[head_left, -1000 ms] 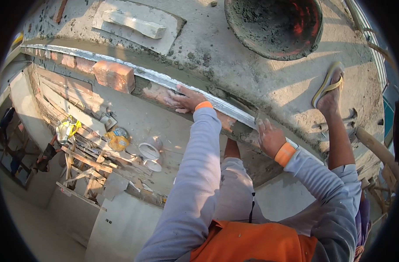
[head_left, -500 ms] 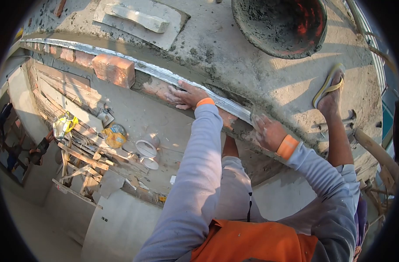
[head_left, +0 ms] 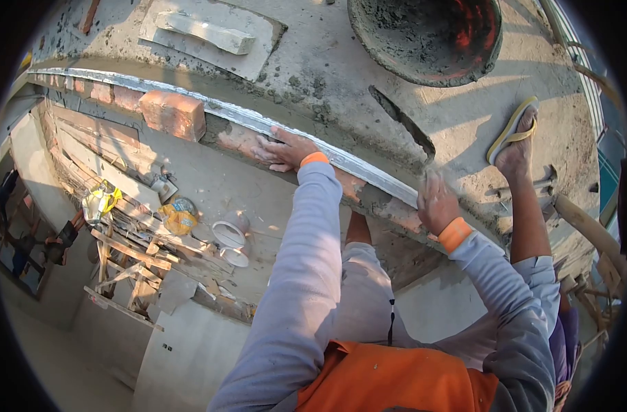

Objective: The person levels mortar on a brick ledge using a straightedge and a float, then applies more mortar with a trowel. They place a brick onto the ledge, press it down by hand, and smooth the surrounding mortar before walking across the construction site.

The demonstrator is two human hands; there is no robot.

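Resting across the straight metal bar (head_left: 375,173), your left hand (head_left: 291,150) is spread, its fingers laid partly on the bar and partly over the brick course (head_left: 347,184) beneath. The bar runs diagonally along the top edge of this course, from the far left to a point just beside your right hand (head_left: 438,202). That hand is closed around the near end of a trowel (head_left: 402,122); the handle is hidden and the fingers are slightly blurred. The narrow, dark blade extends away from you over the grey slab (head_left: 457,127), beyond the bar. A strip of mortar (head_left: 354,142) lies along the bar's far side.

Note the loose brick (head_left: 172,115) set against the near side of the bar, left of your left hand. On the slab, a float (head_left: 210,34) lies with its handle upward, and a round basin (head_left: 444,77) contains grey mortar. Your sandalled foot (head_left: 516,158) stands to the right, near a hammer (head_left: 536,185). Below the wall, at left, lie timber offcuts (head_left: 131,250) and white containers (head_left: 229,233).
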